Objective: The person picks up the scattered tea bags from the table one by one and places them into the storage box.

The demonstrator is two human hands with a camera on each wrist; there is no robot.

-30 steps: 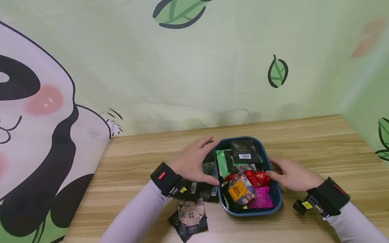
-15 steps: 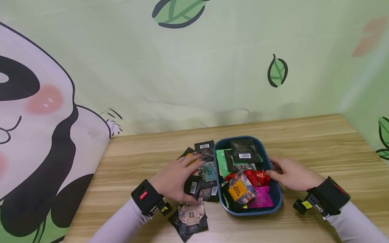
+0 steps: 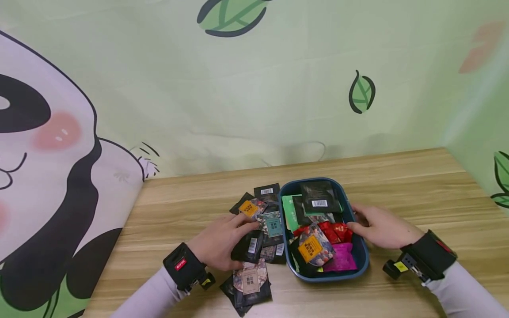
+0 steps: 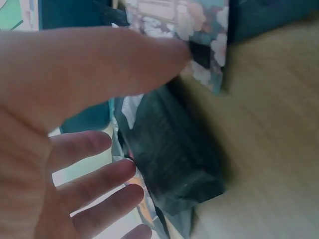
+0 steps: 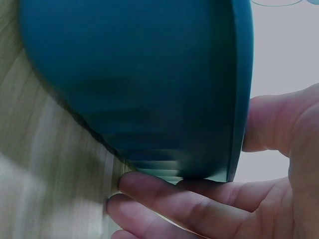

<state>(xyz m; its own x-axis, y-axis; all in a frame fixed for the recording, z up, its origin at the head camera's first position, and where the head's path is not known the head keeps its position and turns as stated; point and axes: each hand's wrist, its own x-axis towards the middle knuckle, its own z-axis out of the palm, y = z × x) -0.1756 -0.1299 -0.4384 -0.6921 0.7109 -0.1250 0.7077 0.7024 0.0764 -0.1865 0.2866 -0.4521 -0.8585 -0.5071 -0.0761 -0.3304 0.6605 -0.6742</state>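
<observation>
Several flat black sachets with floral labels [image 3: 273, 226] lie beside a dark-blue rounded plastic box [image 3: 361, 256] on the wood-grain table [image 3: 409, 185]. The left hand [image 3: 218, 242], fingers loosely spread, reaches over them, seemingly gathering; lifting calls for a pinch. The right hand [image 3: 383, 227] grips the box's rim.

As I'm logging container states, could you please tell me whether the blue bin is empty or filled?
Not empty: the blue bin holds a pink packet, red packets and black packets; how deep they go is hidden.
</observation>
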